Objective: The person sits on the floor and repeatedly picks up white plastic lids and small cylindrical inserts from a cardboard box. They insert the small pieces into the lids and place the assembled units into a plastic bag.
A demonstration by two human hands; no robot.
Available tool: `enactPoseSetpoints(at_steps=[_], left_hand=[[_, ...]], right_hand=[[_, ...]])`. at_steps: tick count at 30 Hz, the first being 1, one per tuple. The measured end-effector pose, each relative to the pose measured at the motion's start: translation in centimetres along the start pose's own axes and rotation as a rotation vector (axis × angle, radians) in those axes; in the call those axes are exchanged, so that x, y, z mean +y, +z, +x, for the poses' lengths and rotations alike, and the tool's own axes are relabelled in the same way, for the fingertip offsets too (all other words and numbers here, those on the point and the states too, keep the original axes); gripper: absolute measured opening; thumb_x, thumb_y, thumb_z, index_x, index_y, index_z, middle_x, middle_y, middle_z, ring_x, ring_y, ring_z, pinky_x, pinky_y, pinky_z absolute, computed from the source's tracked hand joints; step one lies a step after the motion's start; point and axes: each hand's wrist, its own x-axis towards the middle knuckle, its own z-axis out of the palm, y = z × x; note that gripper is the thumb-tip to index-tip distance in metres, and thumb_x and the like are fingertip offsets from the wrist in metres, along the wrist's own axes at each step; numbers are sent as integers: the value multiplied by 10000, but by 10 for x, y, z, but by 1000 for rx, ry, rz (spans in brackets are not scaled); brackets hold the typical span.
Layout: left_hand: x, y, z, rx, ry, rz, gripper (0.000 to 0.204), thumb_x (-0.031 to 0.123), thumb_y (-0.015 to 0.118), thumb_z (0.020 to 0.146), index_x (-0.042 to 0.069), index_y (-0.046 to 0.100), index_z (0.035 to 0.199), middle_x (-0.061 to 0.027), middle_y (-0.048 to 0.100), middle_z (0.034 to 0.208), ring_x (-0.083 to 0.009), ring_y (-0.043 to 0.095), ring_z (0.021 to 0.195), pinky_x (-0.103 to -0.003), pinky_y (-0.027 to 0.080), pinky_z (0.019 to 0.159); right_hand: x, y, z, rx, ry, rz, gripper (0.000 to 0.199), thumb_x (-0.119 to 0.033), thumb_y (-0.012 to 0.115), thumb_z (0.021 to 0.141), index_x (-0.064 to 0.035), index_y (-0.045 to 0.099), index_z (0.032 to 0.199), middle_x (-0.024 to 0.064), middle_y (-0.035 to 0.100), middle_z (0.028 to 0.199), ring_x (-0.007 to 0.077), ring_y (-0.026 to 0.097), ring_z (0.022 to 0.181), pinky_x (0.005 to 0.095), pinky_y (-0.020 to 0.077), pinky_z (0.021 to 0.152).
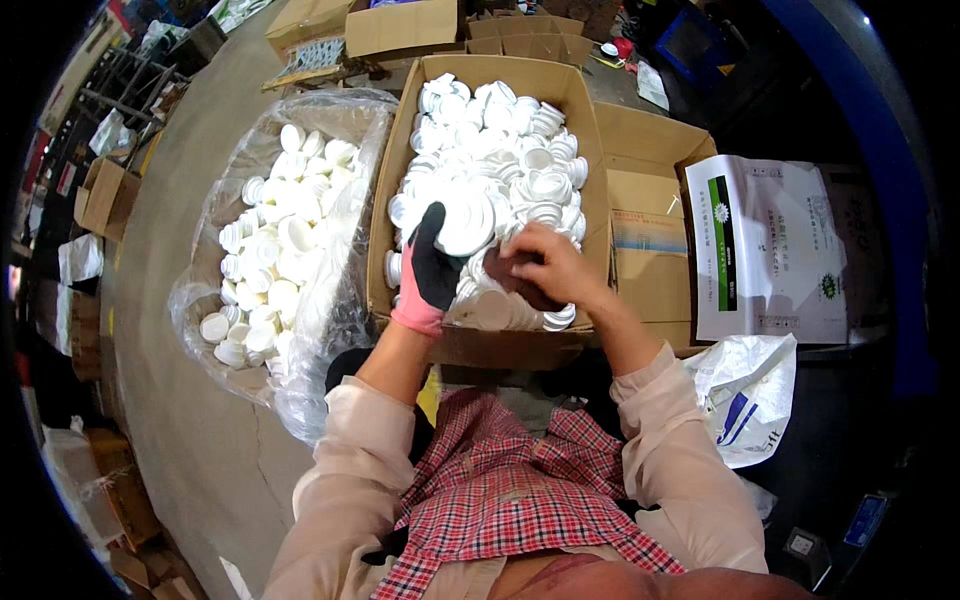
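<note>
In the cardboard box (600, 200) before me lies a heap of white round plastic lids (535, 160), many with stepped rims. My left hand (432, 265), in a black glove with a pink cuff, is closed on a white plastic lid (466, 218), its thumb along the lid's left side. That lid is held flat above the heap, partly washed out by bright light. Just right of it is my bare right hand (555, 265), fingers curled in close to the lid's lower edge. Whatever its fingertips hold is hidden.
To the left stands a clear plastic bag (205, 245) full of similar off-white lids (270, 250). An opened carton (645, 190) and a white printed carton (765, 245) stand at right, a white plastic sack (750, 395) below them. More cardboard boxes (400, 28) sit beyond.
</note>
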Motion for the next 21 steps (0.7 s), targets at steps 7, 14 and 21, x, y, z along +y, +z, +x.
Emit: enactPoseSetpoints(at_steps=[7, 14, 21], left_hand=[[-5, 6, -4, 40, 15, 40, 417, 275, 581, 950, 9, 525, 1266, -117, 609, 1221, -244, 602, 1127, -403, 494, 979], [-11, 16, -15, 13, 192, 458, 370, 210, 611, 928, 5, 528, 1225, -91, 622, 1115, -181, 621, 1016, -312, 508, 856], [-2, 15, -23, 136, 168, 676, 448, 234, 709, 868, -37, 545, 1186, -94, 622, 1071, -157, 586, 956, -295, 476, 841]], right_hand=[[22, -12, -19, -131, 145, -243, 431, -179, 724, 771, -41, 629, 1168, 170, 656, 1073, 341, 613, 1000, 403, 494, 849], [-3, 8, 7, 149, 288, 603, 285, -110, 634, 903, 22, 577, 1149, 78, 656, 898, 117, 638, 803, 247, 521, 678], [-9, 18, 8, 187, 303, 659, 149, -35, 596, 889, 33, 586, 1021, 75, 644, 797, 129, 620, 691, 264, 520, 639]])
